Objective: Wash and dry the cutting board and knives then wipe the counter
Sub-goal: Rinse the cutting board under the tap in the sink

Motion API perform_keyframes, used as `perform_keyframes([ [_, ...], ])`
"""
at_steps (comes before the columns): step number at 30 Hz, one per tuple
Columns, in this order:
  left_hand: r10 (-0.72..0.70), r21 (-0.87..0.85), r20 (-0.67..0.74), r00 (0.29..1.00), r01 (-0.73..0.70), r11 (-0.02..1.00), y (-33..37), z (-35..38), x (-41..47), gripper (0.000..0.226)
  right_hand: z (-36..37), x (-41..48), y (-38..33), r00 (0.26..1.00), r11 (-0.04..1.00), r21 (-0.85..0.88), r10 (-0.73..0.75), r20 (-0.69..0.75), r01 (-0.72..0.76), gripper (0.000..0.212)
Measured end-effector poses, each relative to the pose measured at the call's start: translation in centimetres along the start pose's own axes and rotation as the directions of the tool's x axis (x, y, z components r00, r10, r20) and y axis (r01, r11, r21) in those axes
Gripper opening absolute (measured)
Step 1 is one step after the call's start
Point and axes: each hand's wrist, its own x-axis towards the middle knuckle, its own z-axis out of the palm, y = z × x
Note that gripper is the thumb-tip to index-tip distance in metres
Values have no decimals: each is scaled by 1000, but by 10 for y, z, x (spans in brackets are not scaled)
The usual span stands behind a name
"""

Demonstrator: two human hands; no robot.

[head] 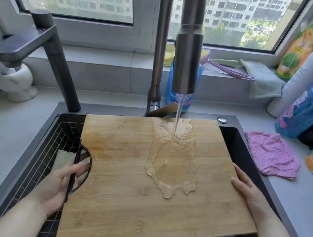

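- Bamboo cutting board (126, 164) is held nearly flat across the black sink (233, 143), its far edge below the faucet (186, 63) and its near edge towards the person.
- A stream of water (177, 121) is being run onto the far right part of the board. A puddle is spread from there towards the middle, while the left half and the near strip look dry.
- The left hand (59, 181) is wrapped round the dark handle bar (74, 167) at the board's left edge, with the fingers passed through the cut-out.
- The right hand (249, 192) is clamped on the right edge with the thumb laid on top; the fingers beneath are hidden.
- Only a first rinse of the board is judged to be under way: no suds are seen on the wood and no scrubbing tool is held.
- A pale scouring pad (63, 159) lies in the wire basket (50, 144) at the sink's left, just beside the left hand. A purple brush (228, 69) lies on the far sill, and a blue bottle (306, 113) stands at the right.
- No knives can be made out, so their state cannot be told.
- Drying and wiping are judged to be left. A pink cloth (271, 158) lies crumpled on the counter (289, 203) right of the sink and a green cloth (264, 80) on the sill, neither in use.
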Motion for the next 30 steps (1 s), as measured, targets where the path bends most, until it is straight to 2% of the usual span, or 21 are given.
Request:
perform_keyframes([
  [2,-72,-9,19,997,72,997,2,2,5,105,-2,4,-1,1000,999,-50,-2,10,3,66],
  [4,-136,-13,49,989,137,990,-1,5,4,97,-1,4,-8,999,996,-91,3,34,0,63],
  [6,-154,10,81,985,153,988,-5,12,1,86,-5,8,-8,999,989,-145,-21,41,26,86],
  [7,-137,13,84,987,137,991,-8,17,-1,81,-7,10,-8,999,982,-184,-24,38,30,84],
  [9,-64,19,56,996,63,998,-12,26,-6,77,-7,13,-12,999,971,-236,-18,48,29,44],
  [10,-16,28,52,999,15,1000,-15,30,-9,76,-8,16,-13,1000,952,-306,-10,12,14,35],
  [13,98,41,48,994,-100,994,-19,52,-22,64,-6,20,-15,1000,857,-515,29,-2,-26,43],
  [16,145,118,-35,989,-140,983,-23,55,-32,44,18,22,-14,997,637,-771,-62,-42,7,57],
  [18,99,181,-23,995,-93,979,-26,62,-34,56,46,22,-9,991,392,-919,-134,-25,30,61],
  [19,102,209,-32,994,-93,973,-27,63,-36,55,62,20,-7,987,263,-962,-157,33,74,62],
  [21,150,139,-26,988,-145,980,-27,63,-37,25,83,16,1,961,100,-967,-178,214,234,72],
  [22,155,95,-4,988,-154,984,-26,68,-38,27,88,16,2,947,87,-953,-171,273,290,78],
  [24,150,53,56,987,-152,987,-22,69,-36,55,82,23,2,938,108,-942,-177,297,319,69],
  [25,160,52,56,986,-163,985,-21,68,-36,65,74,29,3,948,130,-952,-197,250,278,63],
  [26,166,43,59,984,-169,985,-20,65,-35,67,66,36,4,962,205,-959,-228,149,197,61],
  [28,157,48,60,986,-160,986,-19,65,-33,63,59,46,4,975,403,-915,-192,-113,-27,58],
  [29,152,58,73,986,-156,986,-18,65,-31,66,63,49,5,972,432,-897,-157,-174,-91,58],
  [30,148,71,76,986,-154,986,-20,64,-29,74,73,52,5,975,403,-910,-143,-169,-98,59],
])
